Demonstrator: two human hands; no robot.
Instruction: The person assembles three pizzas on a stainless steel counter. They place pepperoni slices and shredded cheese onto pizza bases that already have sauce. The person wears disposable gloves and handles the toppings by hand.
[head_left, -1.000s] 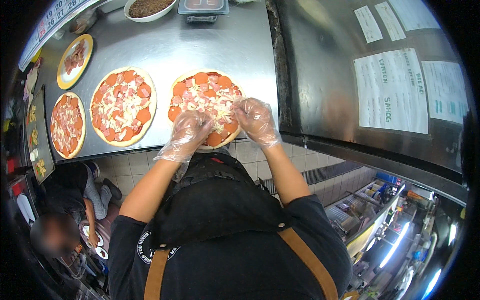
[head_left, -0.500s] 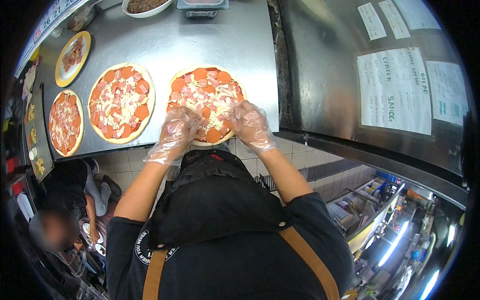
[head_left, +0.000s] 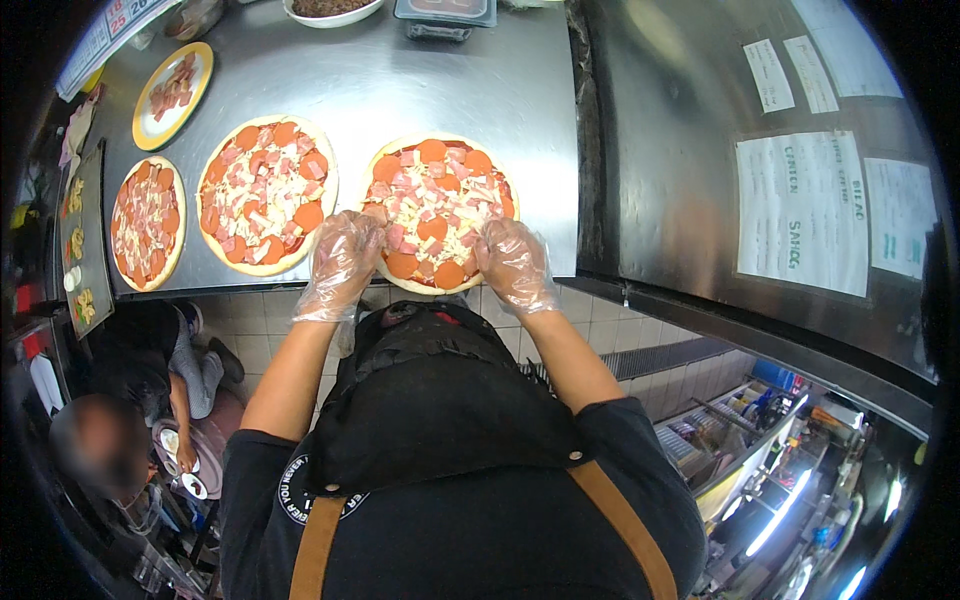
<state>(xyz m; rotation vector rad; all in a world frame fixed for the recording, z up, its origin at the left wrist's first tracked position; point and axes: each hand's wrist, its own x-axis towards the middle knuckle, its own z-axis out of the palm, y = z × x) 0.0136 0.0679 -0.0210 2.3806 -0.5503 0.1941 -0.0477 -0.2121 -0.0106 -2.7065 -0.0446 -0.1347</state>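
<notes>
An unbaked pizza (head_left: 432, 228) with pepperoni slices, pink ham pieces and shredded cheese lies in front of me, near the steel table's front edge. Both my hands wear clear plastic gloves. My left hand (head_left: 345, 262) is at the pizza's left rim, fingers curled in and closed. On the opposite side, my right hand (head_left: 516, 266) has its bent fingers closed over the lower right part of the pizza. Whatever the fingertips hold, if anything, is hidden. A second topped pizza (head_left: 265, 195) lies to the left, and a smaller one (head_left: 148, 222) beyond it.
A yellow-rimmed plate (head_left: 202, 92) with chopped ham stands at the back left of the table (head_left: 350, 90). Farther back are a white bowl (head_left: 345, 17) of brown crumbly food and a plastic container (head_left: 445, 14). A dark metal surface rises at right. Another person (head_left: 130, 370) is at lower left.
The whole view has shifted, so the table and pizzas appear farther right. My left hand has drawn outward from over the toppings to the left rim. The right hand stays at the lower right.
</notes>
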